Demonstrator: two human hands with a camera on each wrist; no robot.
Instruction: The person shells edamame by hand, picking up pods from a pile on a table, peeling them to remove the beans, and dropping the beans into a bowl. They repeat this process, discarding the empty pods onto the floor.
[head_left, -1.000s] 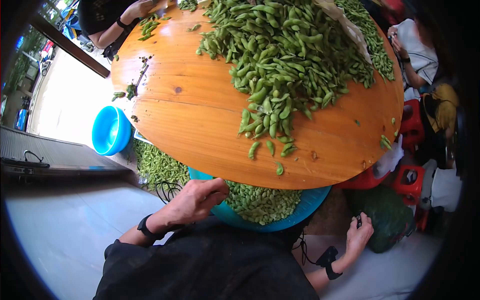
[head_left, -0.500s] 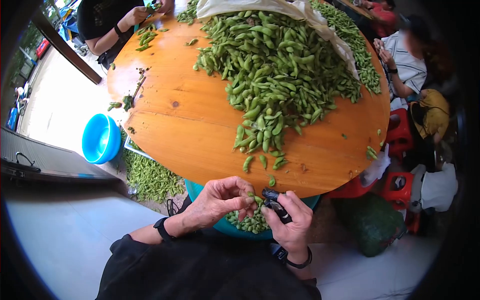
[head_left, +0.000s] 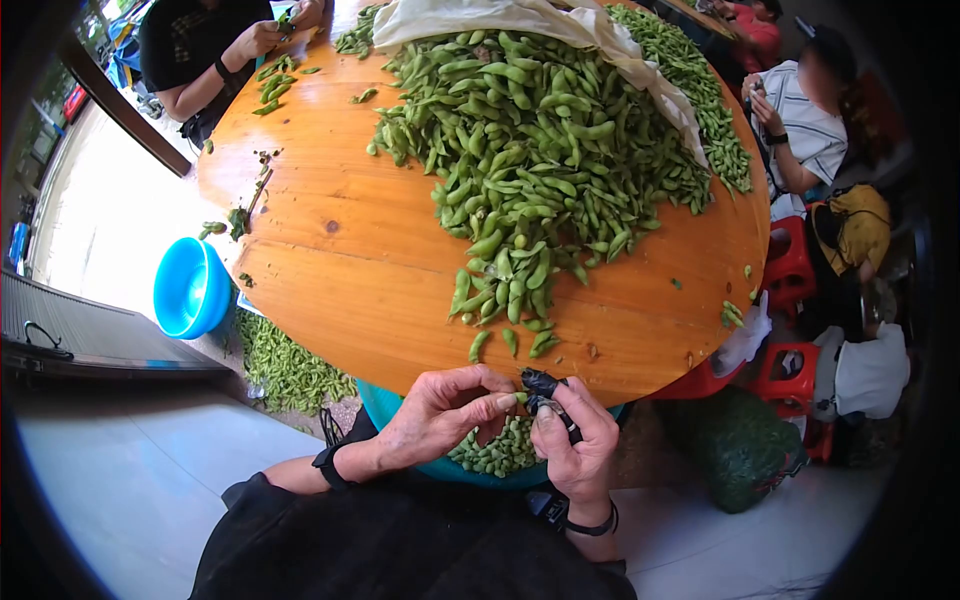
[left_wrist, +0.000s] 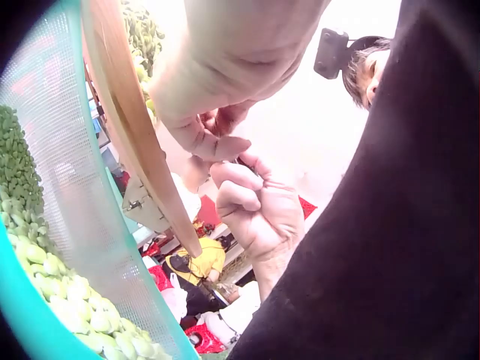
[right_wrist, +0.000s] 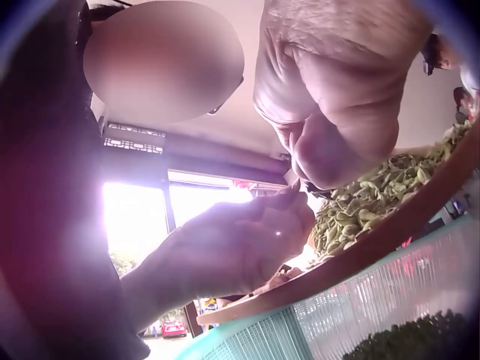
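Over the blue-green basket [head_left: 380,405], the two hands meet in front of the table edge. The left hand [head_left: 445,415] pinches a green soybean pod [head_left: 519,398] between thumb and index finger; only a short piece of the pod shows. In the right hand [head_left: 582,440], curled fingers and thumb hold a small black object [head_left: 541,383] against the pod's end; its exact kind I cannot tell. Shelled green beans [head_left: 497,450] lie in the basket below the hands. In the left wrist view the fingertips of both hands come together beside the wooden table edge [left_wrist: 135,120].
A large heap of soybean pods [head_left: 540,150] covers the wooden table [head_left: 330,270], with a pale cloth [head_left: 480,22] behind. More pods [head_left: 285,365] lie on the floor near a blue basin [head_left: 190,288]. Red stools [head_left: 786,375] and a dark green sack [head_left: 745,445] stand at right. Other people sit around.
The right hand came in from the far right to meet the left hand. A pod appeared between the fingers, and less of it shows now than half a second ago.
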